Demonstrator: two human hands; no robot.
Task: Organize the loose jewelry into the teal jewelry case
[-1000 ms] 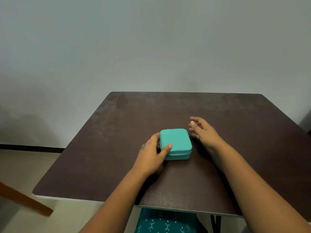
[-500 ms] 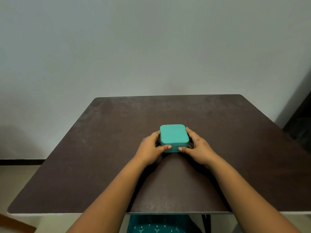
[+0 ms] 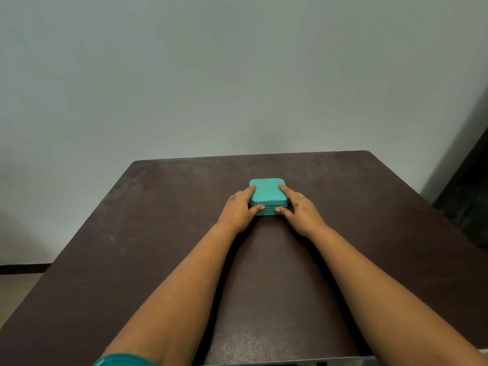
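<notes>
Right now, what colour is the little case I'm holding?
Plain teal, no pattern; the case shows clearly in the head view, between the left hand and right hand.

Both bare forearms extended forward, converging. Left hand (image 3: pixel 237 211) and right hand (image 3: pixel 301 211) each clasp something between them, index fingers (image 3: pixel 250 190) on top, thumbs at near edge.

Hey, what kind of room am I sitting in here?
Probably a plain, sparsely furnished room at home, though that is a guess: a dark brown laminate table pushed against a bare grey-white wall, with only a small teal zip-around jewelry case on it.
</notes>
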